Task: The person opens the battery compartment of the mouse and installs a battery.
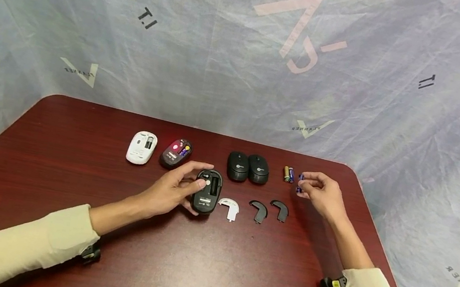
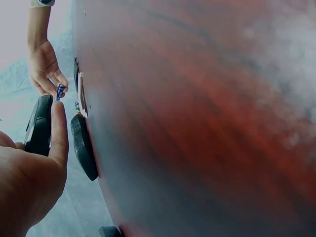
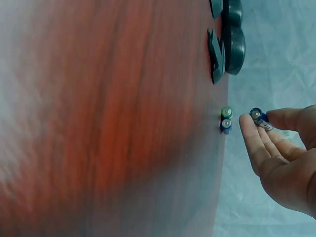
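Observation:
In the head view my left hand (image 1: pixel 167 190) grips a black computer mouse (image 1: pixel 206 193), its underside facing up. The mouse's battery slot is uncovered, and no battery shows in it. Over on the right, my right hand (image 1: pixel 321 192) pinches a blue battery (image 3: pixel 256 114) between thumb and fingers, above the table. The fingers partly hide this battery in the head view. Two more batteries lie side by side just left of that hand: a green-and-gold battery (image 1: pixel 286 174) and a blue one (image 1: pixel 290 175).
A white mouse (image 1: pixel 142 148) and a dark mouse (image 1: pixel 176 153) glowing red lie underside up, batteries showing. Two black mice (image 1: pixel 238 166) stand upright at the back. A white battery cover (image 1: pixel 229 209) and two black covers (image 1: pixel 258 212) lie between my hands on the brown table (image 1: pixel 173 266).

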### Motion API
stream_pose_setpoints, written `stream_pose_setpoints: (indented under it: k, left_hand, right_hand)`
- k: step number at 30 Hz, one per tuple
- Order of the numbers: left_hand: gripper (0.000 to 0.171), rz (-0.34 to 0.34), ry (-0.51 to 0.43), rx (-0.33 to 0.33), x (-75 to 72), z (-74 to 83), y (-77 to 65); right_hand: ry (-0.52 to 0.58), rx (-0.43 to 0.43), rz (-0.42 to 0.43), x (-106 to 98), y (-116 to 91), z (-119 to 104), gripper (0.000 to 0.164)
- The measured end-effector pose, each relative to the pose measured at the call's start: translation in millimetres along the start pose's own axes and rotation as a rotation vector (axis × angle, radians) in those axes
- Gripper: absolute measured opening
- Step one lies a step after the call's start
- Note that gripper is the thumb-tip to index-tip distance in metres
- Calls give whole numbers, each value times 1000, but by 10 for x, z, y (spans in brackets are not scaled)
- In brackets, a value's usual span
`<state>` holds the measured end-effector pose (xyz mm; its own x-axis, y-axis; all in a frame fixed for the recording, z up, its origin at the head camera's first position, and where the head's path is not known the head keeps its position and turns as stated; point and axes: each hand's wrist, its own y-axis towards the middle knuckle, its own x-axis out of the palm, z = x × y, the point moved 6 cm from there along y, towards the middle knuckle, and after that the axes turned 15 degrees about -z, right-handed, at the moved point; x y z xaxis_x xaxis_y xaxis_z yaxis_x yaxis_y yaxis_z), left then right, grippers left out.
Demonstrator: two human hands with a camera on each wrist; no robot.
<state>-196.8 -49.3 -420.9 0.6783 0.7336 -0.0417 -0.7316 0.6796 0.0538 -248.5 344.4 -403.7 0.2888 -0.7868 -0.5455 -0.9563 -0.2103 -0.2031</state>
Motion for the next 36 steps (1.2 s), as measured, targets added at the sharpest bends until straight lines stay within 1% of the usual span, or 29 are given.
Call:
stream_pose_setpoints:
  k: [7, 12, 23, 29, 31, 36]
  left_hand:
    - [48, -5, -7, 5, 12, 15, 14]
    - [48, -3, -9, 10, 16, 31, 20]
    - [49, -13, -26, 3, 23, -8, 41]
    - [49, -20, -40, 3, 23, -44, 54]
    - [49, -21, -38, 4, 22, -40, 57]
    - [49, -26, -33, 3, 25, -14, 71]
  right_hand:
    - [60, -58, -9, 141, -49, -152, 45]
    - [93, -85, -31, 285, -75, -291, 43]
    - [102, -139, -97, 614, -39, -504, 39]
    - [82, -164, -122, 779, 7, -612, 34]
    - [97, -172, -134, 828, 11, -647, 34]
    - [178, -200, -162, 947, 25, -745, 35]
